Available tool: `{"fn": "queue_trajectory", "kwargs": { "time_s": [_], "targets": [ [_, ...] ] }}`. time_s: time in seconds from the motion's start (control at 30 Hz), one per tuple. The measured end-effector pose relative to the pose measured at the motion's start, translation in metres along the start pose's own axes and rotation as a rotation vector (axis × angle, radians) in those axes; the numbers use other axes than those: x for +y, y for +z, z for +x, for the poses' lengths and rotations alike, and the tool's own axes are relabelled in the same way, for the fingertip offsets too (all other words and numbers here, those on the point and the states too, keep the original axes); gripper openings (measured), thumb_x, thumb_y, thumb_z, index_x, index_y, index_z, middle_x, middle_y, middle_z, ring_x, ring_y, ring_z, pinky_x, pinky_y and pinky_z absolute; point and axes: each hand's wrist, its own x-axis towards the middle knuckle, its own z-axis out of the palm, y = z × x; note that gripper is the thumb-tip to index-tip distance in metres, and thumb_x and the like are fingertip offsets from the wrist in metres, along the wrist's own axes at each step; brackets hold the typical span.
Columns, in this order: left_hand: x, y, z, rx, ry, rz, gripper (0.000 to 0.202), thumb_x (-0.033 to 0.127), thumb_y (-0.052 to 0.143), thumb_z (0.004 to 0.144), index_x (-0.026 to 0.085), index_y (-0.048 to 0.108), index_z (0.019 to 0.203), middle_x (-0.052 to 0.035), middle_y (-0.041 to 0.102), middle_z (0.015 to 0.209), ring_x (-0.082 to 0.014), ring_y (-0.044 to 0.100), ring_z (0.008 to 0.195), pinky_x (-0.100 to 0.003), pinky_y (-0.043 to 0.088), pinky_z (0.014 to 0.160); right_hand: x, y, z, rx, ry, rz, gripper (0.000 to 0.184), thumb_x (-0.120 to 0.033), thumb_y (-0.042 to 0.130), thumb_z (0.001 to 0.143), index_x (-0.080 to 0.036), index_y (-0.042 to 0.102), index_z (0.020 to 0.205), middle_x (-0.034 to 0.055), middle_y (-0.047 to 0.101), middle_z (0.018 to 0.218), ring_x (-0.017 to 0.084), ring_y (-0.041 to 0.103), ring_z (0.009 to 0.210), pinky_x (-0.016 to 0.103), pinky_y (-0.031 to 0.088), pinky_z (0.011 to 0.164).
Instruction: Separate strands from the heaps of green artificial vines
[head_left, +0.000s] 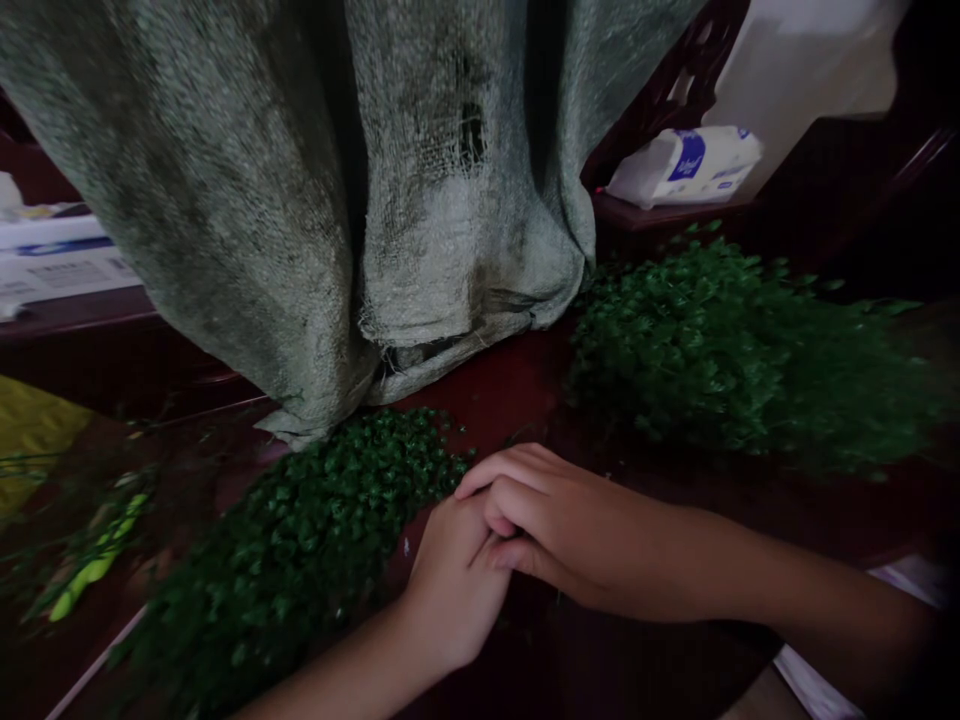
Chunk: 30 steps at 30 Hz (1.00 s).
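My right hand (pixel 555 520) is closed over my left hand (pixel 457 585), its fingers curled round the knuckle side. The fingers of my left hand are hidden under the right, so their shape does not show. Both hands hover low over a dark red surface (pixel 502 385). Just left of them lies a long heap of small-leaved green stems (pixel 277 540). A second, bushier heap of greens (pixel 697 350) lies to the right, beyond my right forearm. Ahead of my hands hangs or stands a grey-green woven sack (pixel 450 230), with a frayed hole and a torn lower edge.
A white and blue tissue pack (pixel 690 165) rests on a dark wooden ledge at the back right. At the left are a white box (pixel 67 265), a yellow textured thing (pixel 34 435) and a bright green slim object (pixel 97 565) among loose stems.
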Motion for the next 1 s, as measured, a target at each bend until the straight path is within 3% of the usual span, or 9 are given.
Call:
{"fn": "queue_trajectory", "kwargs": {
  "time_s": [0.2, 0.43, 0.77, 1.0],
  "targets": [
    [-0.0001, 0.0004, -0.0010, 0.015, 0.002, -0.016, 0.027, 0.025, 0.044, 0.083, 0.020, 0.038, 0.058, 0.0020, 0.050, 0.065, -0.0154, 0.046, 0.066, -0.026, 0.041, 0.062, -0.0016, 0.0010, 0.0015, 0.035, -0.032, -0.041, 0.013, -0.016, 0.054, 0.092, -0.016, 0.054, 0.079, 0.0104, 0.061, 0.109, 0.021, 0.054, 0.101, 0.037, 0.043, 0.091],
    [0.0025, -0.0002, -0.0011, 0.035, 0.060, -0.017, 0.026, 0.021, 0.039, 0.086, 0.020, 0.040, 0.060, 0.0012, 0.055, 0.071, -0.0157, 0.050, 0.070, -0.027, 0.045, 0.069, -0.0027, 0.0025, 0.0030, 0.090, -0.062, -0.042, 0.016, -0.017, 0.054, 0.091, -0.017, 0.053, 0.076, 0.0102, 0.062, 0.105, 0.020, 0.053, 0.097, 0.038, 0.044, 0.089],
    [0.0042, -0.0009, -0.0016, 0.021, 0.050, 0.064, 0.037, 0.034, 0.036, 0.092, 0.020, 0.044, 0.059, 0.0003, 0.054, 0.066, -0.0167, 0.052, 0.067, -0.029, 0.048, 0.068, -0.0030, 0.0014, 0.0020, 0.091, -0.062, -0.029, 0.017, -0.018, 0.057, 0.090, -0.017, 0.052, 0.074, 0.0102, 0.062, 0.103, 0.021, 0.055, 0.098, 0.037, 0.043, 0.088],
    [0.0051, -0.0012, -0.0012, 0.009, 0.052, 0.093, 0.036, 0.033, 0.036, 0.092, 0.020, 0.045, 0.060, 0.0005, 0.053, 0.065, -0.0172, 0.052, 0.067, -0.030, 0.048, 0.068, -0.0039, 0.0014, 0.0025, 0.098, -0.078, -0.043, 0.019, -0.020, 0.057, 0.091, -0.017, 0.052, 0.073, 0.0100, 0.063, 0.102, 0.020, 0.054, 0.096, 0.036, 0.042, 0.088]
  ]
}}
